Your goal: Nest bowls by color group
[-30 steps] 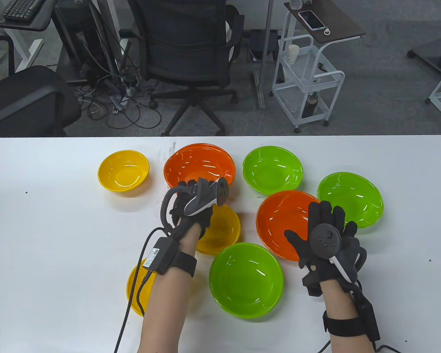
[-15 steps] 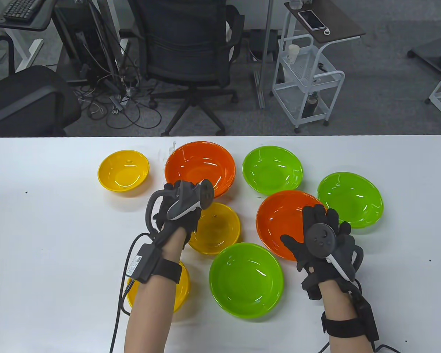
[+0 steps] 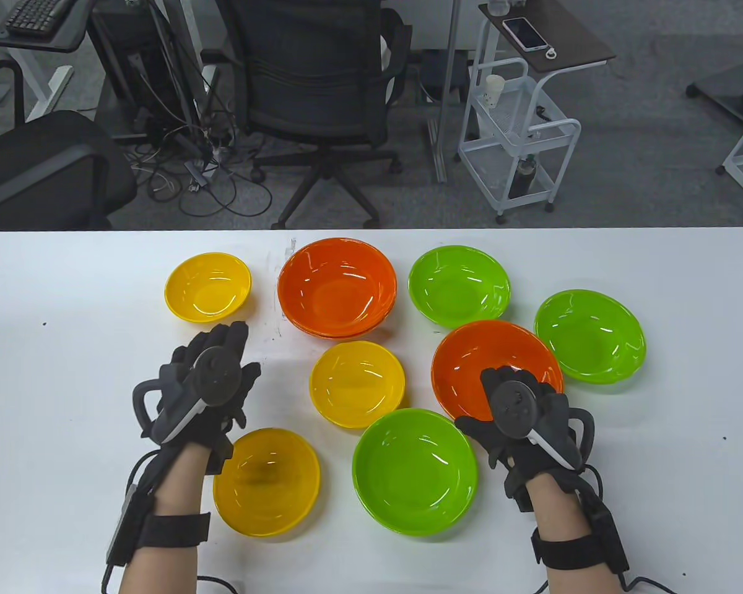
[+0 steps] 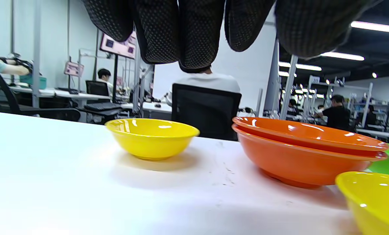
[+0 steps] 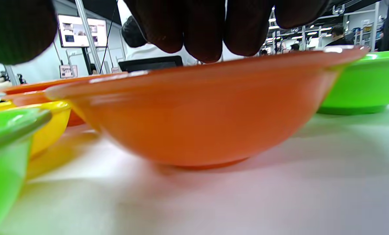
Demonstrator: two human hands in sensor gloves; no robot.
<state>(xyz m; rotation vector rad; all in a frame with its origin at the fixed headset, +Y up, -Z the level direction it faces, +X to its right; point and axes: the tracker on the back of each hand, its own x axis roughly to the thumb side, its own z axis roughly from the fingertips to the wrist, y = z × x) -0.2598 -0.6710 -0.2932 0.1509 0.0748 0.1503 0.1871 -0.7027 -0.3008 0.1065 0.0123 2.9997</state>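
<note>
all bowls upright, mouths up, round, so no long axis to speak of. counted from the table view: nine in all. two orange ones nested as a stack (image 3: pixel 337 288) far ahead, between the two hands; the left wrist view shows both rims, one just above the other (image 4: pixel 308 148). one loose orange bowl (image 3: pixel 492 371) right under the fingers of the right hand (image 3: pixel 523 421). three green: one (image 3: pixel 415 470) just to the left of the right hand, one (image 3: pixel 590 337) ahead and to its right, touching or nearly touching the loose orange rim, one (image 3: pixel 459 284) farther ahead. three yellow: one (image 3: pixel 208 286) just ahead of the left hand (image 3: pixel 207 387), one (image 3: pixel 357 383) to its right, one (image 3: pixel 266 481) close beside the left wrist, on its right.

left hand flat over the white table (image 3: pixel 68 371), fingers stretched forward and close together, holding nothing; fingertips (image 4: pixel 187 32) hang clear above the surface in the wrist view. right hand over the near rim of the loose orange bowl, thumb splayed out toward the nearest green bowl, fingers (image 5: pixel 201 26) curled down at the rim; whether they actually touch or grip the rim cannot be told, since the tracker hides the contact from above and the wrist view (image 5: pixel 201 104) is blurred up close.

near edge of the loose orange bowl hidden by the right hand. nearest yellow bowl partly covered by the left glove's cuff. in the left wrist view the middle yellow bowl (image 4: pixel 374 199) cut off at the frame corner, a green sliver (image 4: pixel 388 163) behind it.
</note>
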